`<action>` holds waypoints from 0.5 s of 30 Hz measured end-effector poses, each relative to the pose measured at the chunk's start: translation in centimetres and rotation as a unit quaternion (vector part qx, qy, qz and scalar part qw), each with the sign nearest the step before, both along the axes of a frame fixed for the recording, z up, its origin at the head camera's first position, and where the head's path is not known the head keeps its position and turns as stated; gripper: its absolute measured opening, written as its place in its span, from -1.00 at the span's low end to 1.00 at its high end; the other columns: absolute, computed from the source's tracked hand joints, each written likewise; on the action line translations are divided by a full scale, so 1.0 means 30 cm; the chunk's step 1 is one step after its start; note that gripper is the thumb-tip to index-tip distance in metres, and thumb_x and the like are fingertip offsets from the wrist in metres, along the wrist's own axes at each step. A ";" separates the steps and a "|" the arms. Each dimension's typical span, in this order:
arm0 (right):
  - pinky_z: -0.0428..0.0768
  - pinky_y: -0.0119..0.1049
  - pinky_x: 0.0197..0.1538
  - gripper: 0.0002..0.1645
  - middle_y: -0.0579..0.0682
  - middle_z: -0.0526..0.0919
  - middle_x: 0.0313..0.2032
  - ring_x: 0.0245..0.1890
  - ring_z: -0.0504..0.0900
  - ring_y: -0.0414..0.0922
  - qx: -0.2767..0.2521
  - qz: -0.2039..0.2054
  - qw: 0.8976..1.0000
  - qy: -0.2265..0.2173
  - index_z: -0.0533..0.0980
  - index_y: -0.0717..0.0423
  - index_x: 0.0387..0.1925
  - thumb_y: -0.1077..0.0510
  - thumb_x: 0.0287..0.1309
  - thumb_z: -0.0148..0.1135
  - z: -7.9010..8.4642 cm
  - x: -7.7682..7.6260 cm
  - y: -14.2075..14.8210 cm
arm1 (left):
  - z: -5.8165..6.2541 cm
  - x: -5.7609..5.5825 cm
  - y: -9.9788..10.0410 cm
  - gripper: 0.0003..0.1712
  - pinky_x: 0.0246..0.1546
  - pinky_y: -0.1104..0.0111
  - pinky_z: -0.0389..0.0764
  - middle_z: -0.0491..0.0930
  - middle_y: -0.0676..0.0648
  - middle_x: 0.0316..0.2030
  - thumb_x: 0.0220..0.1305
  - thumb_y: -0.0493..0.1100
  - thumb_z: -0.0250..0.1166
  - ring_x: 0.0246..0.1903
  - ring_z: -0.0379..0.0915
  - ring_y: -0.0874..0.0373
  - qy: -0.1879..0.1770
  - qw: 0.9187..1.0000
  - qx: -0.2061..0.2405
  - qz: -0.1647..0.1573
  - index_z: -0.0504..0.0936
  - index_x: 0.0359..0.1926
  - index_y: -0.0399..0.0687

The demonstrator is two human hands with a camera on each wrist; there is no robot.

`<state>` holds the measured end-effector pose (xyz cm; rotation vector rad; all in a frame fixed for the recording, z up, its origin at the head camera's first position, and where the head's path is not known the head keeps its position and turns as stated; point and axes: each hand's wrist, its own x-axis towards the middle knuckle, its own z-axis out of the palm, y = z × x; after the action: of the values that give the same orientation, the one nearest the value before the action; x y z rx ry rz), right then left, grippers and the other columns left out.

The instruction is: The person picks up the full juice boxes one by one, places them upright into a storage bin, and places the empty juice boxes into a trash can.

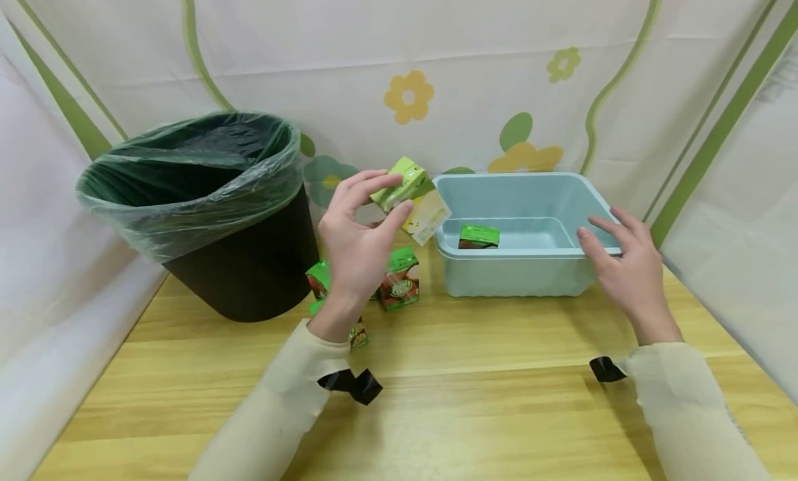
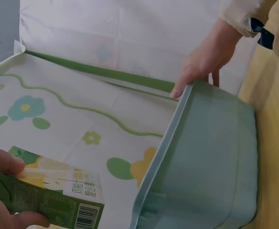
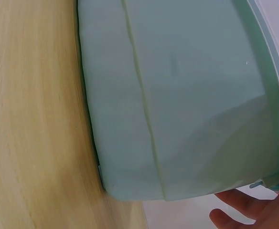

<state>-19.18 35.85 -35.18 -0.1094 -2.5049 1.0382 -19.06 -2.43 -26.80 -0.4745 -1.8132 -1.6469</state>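
My left hand (image 1: 361,245) grips a green-and-yellow juice carton (image 1: 405,183) between thumb and fingers, raised above the table left of the light-blue tub (image 1: 517,276). In the left wrist view, the carton (image 2: 58,188) shows its barcode side and white printed end. At the tub's front right corner is my right hand (image 1: 630,266), thumb over the rim and fingers outside it. Those fingers (image 3: 242,202) appear beyond the tub wall in the right wrist view. One green-topped carton (image 1: 479,236) lies inside the tub, partly hidden by its front wall.
Several red-and-green cartons (image 1: 401,280) stand on the wooden table (image 1: 467,391), some partly hidden behind my left hand and wrist. A black bin (image 1: 249,273) lined with a green translucent bag (image 1: 187,217) stands at the left. Behind everything hangs a flower-patterned white curtain (image 1: 349,65).
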 end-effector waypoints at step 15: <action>-0.11 0.55 0.55 -0.24 -0.03 0.02 0.71 0.69 -0.06 0.32 -0.003 0.001 1.000 -0.004 0.44 0.10 0.50 -0.28 0.55 0.07 0.003 0.002 0.002 | 0.001 -0.143 0.168 -0.66 0.04 0.29 0.48 0.67 0.03 0.14 0.25 -0.22 0.57 0.00 0.43 0.12 -0.087 0.996 0.001 -0.013 0.83 0.05 0.05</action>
<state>-19.13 35.90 -35.08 -0.1138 -2.5091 1.0475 -23.36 2.59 -26.77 -0.3646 -1.9384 -1.7546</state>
